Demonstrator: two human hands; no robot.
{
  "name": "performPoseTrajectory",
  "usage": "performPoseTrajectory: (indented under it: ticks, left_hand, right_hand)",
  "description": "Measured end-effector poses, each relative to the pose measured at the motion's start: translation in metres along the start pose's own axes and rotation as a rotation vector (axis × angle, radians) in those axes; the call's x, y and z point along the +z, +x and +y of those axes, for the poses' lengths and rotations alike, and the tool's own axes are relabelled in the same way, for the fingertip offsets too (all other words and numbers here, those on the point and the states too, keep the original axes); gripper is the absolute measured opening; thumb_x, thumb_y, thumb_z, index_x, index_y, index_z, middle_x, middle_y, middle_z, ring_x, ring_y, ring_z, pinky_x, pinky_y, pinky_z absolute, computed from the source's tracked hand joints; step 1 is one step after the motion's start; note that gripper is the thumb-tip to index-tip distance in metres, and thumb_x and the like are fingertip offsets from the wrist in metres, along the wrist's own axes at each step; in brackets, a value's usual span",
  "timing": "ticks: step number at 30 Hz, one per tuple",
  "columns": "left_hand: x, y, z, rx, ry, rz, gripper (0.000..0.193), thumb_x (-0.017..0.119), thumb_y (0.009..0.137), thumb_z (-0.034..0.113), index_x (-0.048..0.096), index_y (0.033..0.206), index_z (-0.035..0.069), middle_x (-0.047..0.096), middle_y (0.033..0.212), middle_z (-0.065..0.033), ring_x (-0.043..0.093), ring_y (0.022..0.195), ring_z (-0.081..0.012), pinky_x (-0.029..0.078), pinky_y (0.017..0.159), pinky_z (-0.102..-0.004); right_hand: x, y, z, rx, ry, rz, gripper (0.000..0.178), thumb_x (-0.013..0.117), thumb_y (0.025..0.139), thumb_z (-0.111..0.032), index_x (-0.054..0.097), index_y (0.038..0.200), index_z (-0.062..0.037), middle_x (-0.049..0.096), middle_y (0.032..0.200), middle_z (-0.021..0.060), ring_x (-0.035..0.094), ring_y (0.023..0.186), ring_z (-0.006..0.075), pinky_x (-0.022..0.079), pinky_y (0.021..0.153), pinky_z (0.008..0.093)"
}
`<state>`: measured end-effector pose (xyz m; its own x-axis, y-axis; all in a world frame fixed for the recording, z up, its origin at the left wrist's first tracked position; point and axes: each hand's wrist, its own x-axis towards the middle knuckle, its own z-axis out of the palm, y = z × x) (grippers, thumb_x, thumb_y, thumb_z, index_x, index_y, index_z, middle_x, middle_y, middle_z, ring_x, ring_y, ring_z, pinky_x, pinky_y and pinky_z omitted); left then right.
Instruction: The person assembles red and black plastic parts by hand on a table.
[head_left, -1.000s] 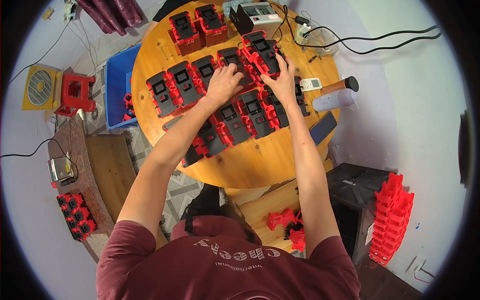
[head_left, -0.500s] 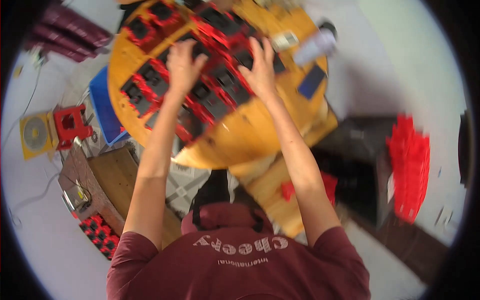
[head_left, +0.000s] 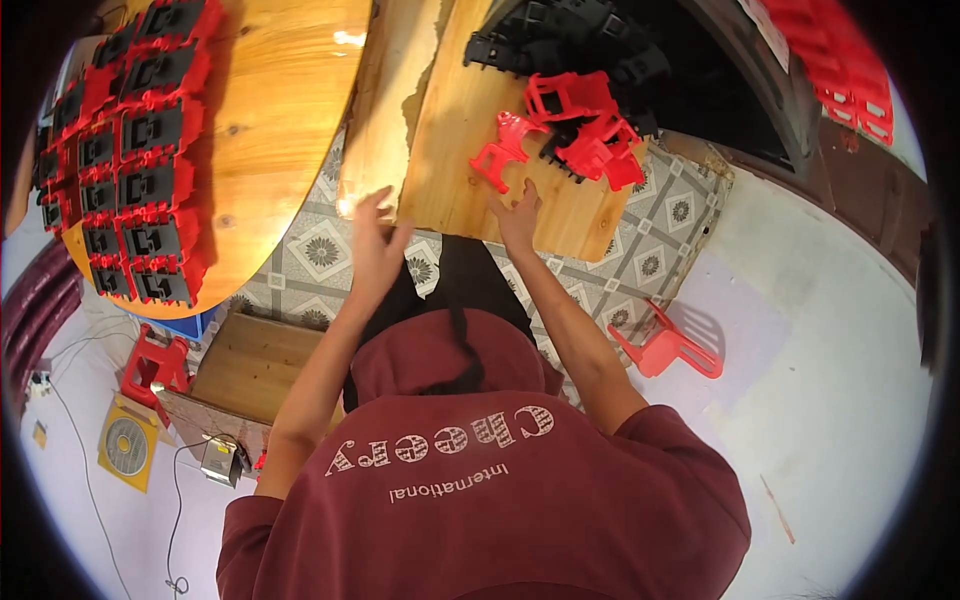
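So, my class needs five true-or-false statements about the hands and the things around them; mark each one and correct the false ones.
1. The right hand is close to a red part. True.
2. The left hand grips the red part. False: the left hand is empty.
3. Red-and-black units sit in rows on the round table. True.
4. The red chair is left of both hands. False: it is to their right.
5. Neither hand touches the round table. True.

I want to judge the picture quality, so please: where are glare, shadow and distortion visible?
In the head view, glare whitens small spots on the round table and narrow board; same view, shadow lies right of the red-and-black parts; same view, straight edges bend near the dark rim.
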<state>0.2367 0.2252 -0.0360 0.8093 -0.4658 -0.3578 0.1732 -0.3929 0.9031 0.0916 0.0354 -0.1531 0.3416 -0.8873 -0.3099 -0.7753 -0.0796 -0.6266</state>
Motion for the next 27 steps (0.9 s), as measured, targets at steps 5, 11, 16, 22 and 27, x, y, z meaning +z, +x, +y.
performPoseTrajectory:
  ticks: [5,11,16,22,27]
  left_hand:
    - [0.081,0.043,-0.032,-0.039,0.276,-0.198,0.074,0.075,0.081,0.028,0.038,0.14,0.002,0.046,0.13,-0.0175,0.053,0.111,-0.0286,0.046,0.091,-0.0389]
    - [0.039,0.069,0.026,0.187,0.098,-0.367,0.135,0.094,0.048,0.029,0.013,0.153,0.012,0.029,0.154,-0.0133,0.025,0.142,-0.0304,0.026,0.113,-0.0447]
    - [0.031,0.03,0.076,0.234,-0.031,-0.49,0.129,0.095,0.047,0.021,0.02,0.151,0.011,0.046,0.14,-0.0156,0.041,0.131,-0.027,0.033,0.109,-0.0442]
    - [0.051,0.012,0.074,-0.027,-0.787,-0.211,0.1,0.082,0.071,0.028,0.022,0.15,0.016,0.048,0.136,-0.0175,0.052,0.122,-0.0295,0.044,0.101,-0.045]
    - [0.065,0.002,0.071,-0.185,-1.077,-0.037,0.069,0.053,0.092,0.046,0.027,0.149,0.017,0.052,0.132,-0.0248,0.056,0.115,-0.0384,0.049,0.093,-0.0515]
  right_hand:
    - [0.013,0.055,0.004,-0.01,0.264,-0.453,0.045,0.071,0.083,-0.023,0.057,0.117,0.0015,0.064,0.102,0.0126,0.064,0.089,0.0204,0.051,0.075,0.0321]
    - [-0.071,0.02,-0.078,0.305,0.943,-0.915,0.023,0.064,0.091,-0.022,0.065,0.098,-0.0012,0.068,0.084,0.0058,0.067,0.073,0.0137,0.054,0.059,0.0263]
    - [-0.127,0.034,-0.133,0.363,0.985,-1.315,0.025,0.061,0.093,-0.024,0.065,0.099,0.0,0.068,0.086,0.0071,0.067,0.072,0.014,0.055,0.061,0.0284]
    - [-0.098,0.168,-0.2,-0.14,0.69,-0.828,0.023,0.057,0.096,-0.028,0.062,0.096,-0.0051,0.065,0.079,0.004,0.063,0.069,0.011,0.054,0.061,0.0282]
    - [-0.036,0.291,-0.251,-0.341,0.568,0.226,0.043,0.075,0.082,-0.02,0.054,0.116,-0.0029,0.062,0.096,0.0085,0.061,0.076,0.0151,0.055,0.057,0.0289]
